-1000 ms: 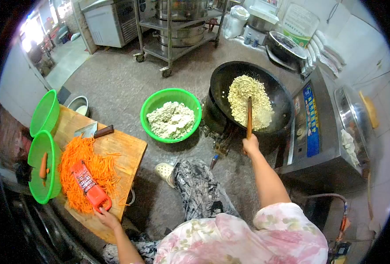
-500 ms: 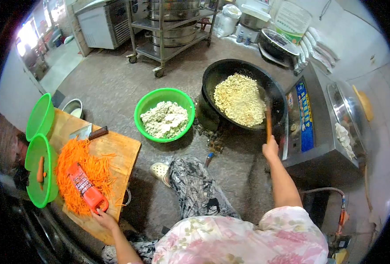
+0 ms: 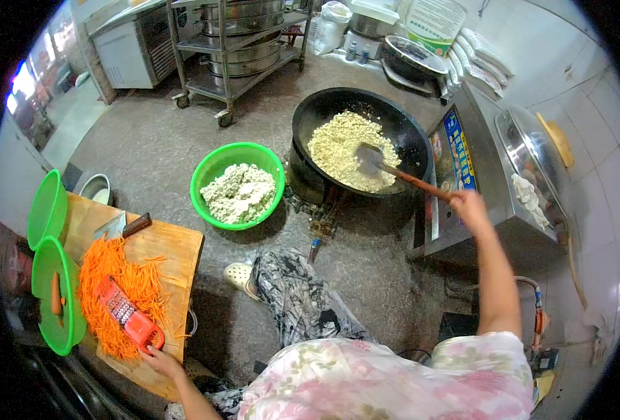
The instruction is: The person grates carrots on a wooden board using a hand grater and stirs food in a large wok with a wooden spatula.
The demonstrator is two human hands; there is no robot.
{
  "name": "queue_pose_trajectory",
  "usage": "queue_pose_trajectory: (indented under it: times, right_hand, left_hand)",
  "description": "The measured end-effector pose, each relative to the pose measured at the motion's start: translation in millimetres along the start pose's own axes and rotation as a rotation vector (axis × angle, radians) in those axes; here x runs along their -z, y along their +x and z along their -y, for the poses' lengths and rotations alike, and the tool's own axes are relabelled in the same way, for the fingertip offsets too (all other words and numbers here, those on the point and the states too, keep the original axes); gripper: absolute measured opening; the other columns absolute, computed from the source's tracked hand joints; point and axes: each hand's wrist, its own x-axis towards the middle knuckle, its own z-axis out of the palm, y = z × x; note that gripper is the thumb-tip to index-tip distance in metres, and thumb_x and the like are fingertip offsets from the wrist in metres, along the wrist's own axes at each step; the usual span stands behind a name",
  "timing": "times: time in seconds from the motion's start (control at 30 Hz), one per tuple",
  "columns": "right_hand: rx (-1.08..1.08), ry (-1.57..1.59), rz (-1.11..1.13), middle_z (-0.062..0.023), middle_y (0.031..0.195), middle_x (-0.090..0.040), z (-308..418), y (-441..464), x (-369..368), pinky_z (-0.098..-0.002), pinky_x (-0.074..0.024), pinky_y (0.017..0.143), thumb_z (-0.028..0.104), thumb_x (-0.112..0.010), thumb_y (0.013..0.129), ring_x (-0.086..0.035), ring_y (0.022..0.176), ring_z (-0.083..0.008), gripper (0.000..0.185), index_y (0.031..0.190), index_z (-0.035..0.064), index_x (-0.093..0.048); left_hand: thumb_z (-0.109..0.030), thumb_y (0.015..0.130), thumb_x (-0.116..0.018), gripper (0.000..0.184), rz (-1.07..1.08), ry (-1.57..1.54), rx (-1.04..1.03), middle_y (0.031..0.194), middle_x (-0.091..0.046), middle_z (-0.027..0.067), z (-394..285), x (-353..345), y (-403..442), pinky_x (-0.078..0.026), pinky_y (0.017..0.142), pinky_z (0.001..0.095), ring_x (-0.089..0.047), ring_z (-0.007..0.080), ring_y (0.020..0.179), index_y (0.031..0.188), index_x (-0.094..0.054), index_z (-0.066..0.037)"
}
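My right hand (image 3: 468,208) is closed round the wooden handle of a spatula (image 3: 415,183). Its metal blade rests among pale, crumbly pieces of food (image 3: 348,143) inside a large black wok (image 3: 411,126). At the lower left, my left hand (image 3: 160,362) grips the handle end of a red grater (image 3: 142,326). The grater lies tilted over a heap of shredded carrot (image 3: 114,269) on a wooden board (image 3: 177,255). A cleaver (image 3: 124,226) with a dark handle lies at the top of that heap.
A green basin (image 3: 196,185) of pale crumbled food stands between board and wok. Green baskets (image 3: 79,325) sit left of the board, one with a carrot (image 3: 56,294). A steel cabinet (image 3: 492,189) stands right of the wok. Behind is a wheeled rack (image 3: 229,84) with steamers.
My right hand has swung up and to the right, and the spatula now lies slanted across the wok with its blade showing. The left hand keeps its hold on the grater. The view has shifted.
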Motion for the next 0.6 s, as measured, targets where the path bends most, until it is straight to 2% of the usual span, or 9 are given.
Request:
queue_pose_trajectory:
  times: [0.03, 0.17, 0.2, 0.27, 0.33, 0.37, 0.47, 0.57, 0.6]
  right_hand:
    - [0.035, -0.101, -0.129, -0.0174, 0.083, -0.062, -6, 18, 16, -0.0385, -0.0477, 0.071, 0.02, -0.057, 0.075, -0.061, 0.08, -0.0317, 0.02, 0.084, 0.0036, -0.064]
    - [0.054, -0.273, -0.11, -0.0178, 0.07, -0.061, 22, 78, 111, -0.0394, -0.0469, 0.061, 0.017, -0.057, 0.073, -0.06, 0.066, -0.0326, 0.015, 0.073, 0.0038, -0.064]
    - [0.04, -0.343, -0.07, -0.017, 0.069, -0.061, 34, 91, 133, -0.0388, -0.047, 0.061, 0.015, -0.059, 0.072, -0.061, 0.065, -0.0292, 0.013, 0.071, 0.0027, -0.063]
    - [0.138, -0.401, -0.064, -0.0135, 0.057, -0.06, 56, 118, 166, -0.035, -0.0472, 0.048, 0.015, -0.06, 0.072, -0.058, 0.048, -0.021, 0.018, 0.065, -0.0014, -0.061]
    - [0.054, -0.387, 0.121, -0.0102, 0.052, -0.057, 90, 137, 194, -0.0317, -0.044, 0.043, 0.014, -0.06, 0.074, -0.054, 0.042, -0.0173, 0.019, 0.061, -0.0002, -0.058]
    - [0.077, -0.488, 0.109, -0.0107, 0.052, -0.057, 112, 134, 201, -0.0319, -0.0435, 0.041, 0.013, -0.059, 0.073, -0.054, 0.041, -0.0169, 0.018, 0.06, 0.0008, -0.059]
    - [0.124, -0.609, 0.123, -0.0136, 0.055, -0.059, 132, 150, 187, -0.0348, -0.0461, 0.045, 0.013, -0.06, 0.072, -0.057, 0.046, -0.0225, 0.016, 0.063, -0.0005, -0.062]
    - [0.297, -0.688, 0.052, -0.0191, 0.069, -0.062, 81, 177, 85, -0.0391, -0.0491, 0.057, 0.018, -0.061, 0.071, -0.062, 0.062, -0.0304, 0.02, 0.07, -0.0024, -0.063]
    - [0.193, -0.665, 0.157, -0.0201, 0.076, -0.062, 93, 162, 56, -0.0397, -0.0491, 0.062, 0.021, -0.063, 0.07, -0.062, 0.071, -0.0316, 0.023, 0.073, -0.0022, -0.064]
  left_hand:
    - [-0.021, 0.09, -0.04, 0.04, 0.001, 0.0, -0.01, 0.118, -0.047, 0.0227, 5, -1, 1, -0.035, 0.09, 0.0361, -0.047, 0.0334, 0.105, 0.122, -0.04, 0.003]
    - [-0.021, 0.09, -0.04, 0.041, 0.012, 0.027, -0.038, 0.118, -0.047, 0.0233, 12, 0, 2, -0.035, 0.09, 0.0363, -0.047, 0.0344, 0.106, 0.122, -0.04, 0.003]
    - [-0.022, 0.09, -0.04, 0.041, 0.01, 0.03, -0.036, 0.118, -0.047, 0.0236, 12, 0, 2, -0.035, 0.09, 0.0363, -0.046, 0.0346, 0.107, 0.122, -0.04, 0.003]
    - [-0.022, 0.09, -0.041, 0.041, 0.006, 0.039, -0.037, 0.118, -0.047, 0.024, 13, -1, 3, -0.035, 0.091, 0.0364, -0.046, 0.0349, 0.107, 0.122, -0.04, 0.004]
    - [-0.021, 0.09, -0.041, 0.041, 0.009, 0.052, -0.039, 0.118, -0.047, 0.0241, 16, -2, 6, -0.035, 0.091, 0.0361, -0.046, 0.0348, 0.107, 0.122, -0.04, 0.004]
    - [-0.021, 0.09, -0.041, 0.041, 0.011, 0.061, -0.039, 0.118, -0.047, 0.0241, 17, -2, 6, -0.035, 0.091, 0.036, -0.046, 0.0347, 0.107, 0.122, -0.04, 0.004]
    - [-0.02, 0.09, -0.041, 0.04, 0.001, -0.023, -0.032, 0.119, -0.046, 0.0241, 14, -2, 3, -0.035, 0.09, 0.0356, -0.046, 0.0345, 0.107, 0.122, -0.04, 0.005]
    - [-0.019, 0.091, -0.04, 0.04, -0.017, 0.042, -0.063, 0.119, -0.046, 0.0243, 13, -2, 2, -0.035, 0.09, 0.0354, -0.046, 0.0345, 0.106, 0.122, -0.039, 0.006]
    - [-0.019, 0.091, -0.04, 0.04, -0.008, 0.038, -0.052, 0.119, -0.046, 0.0243, 10, -2, 2, -0.035, 0.09, 0.0354, -0.046, 0.0345, 0.106, 0.122, -0.039, 0.006]
